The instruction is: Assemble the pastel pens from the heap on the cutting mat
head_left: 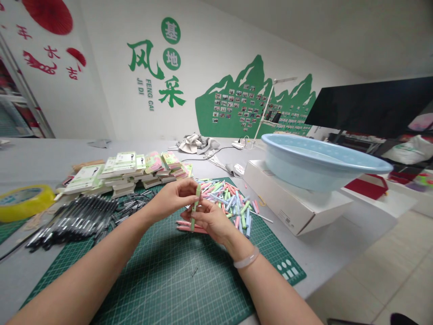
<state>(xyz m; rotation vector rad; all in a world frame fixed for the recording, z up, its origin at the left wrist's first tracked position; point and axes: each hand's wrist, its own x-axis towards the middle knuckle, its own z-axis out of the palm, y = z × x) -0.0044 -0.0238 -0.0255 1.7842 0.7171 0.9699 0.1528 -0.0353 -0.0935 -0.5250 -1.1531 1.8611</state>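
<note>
Between them, my two hands hold a light green pen (193,216) upright above the mat. My left hand (176,194) pinches its upper end, and my right hand (213,219) grips it lower down. A pale bracelet (246,258) circles my right wrist. Just past my hands spreads a pile of pastel pen parts (233,203) in pink, green, blue and purple. A few pink pens (191,228) lie side by side beneath my fingers. All this rests on a green cutting mat (162,275). A small thin piece (195,271) lies on the mat nearer me.
To the left are many black pens (81,216), stacked small boxes (118,169) and a roll of yellow tape (27,201). On the right a light blue basin (314,167) sits on a white box (291,203). Crumpled cloth (198,143) and a cable lie behind.
</note>
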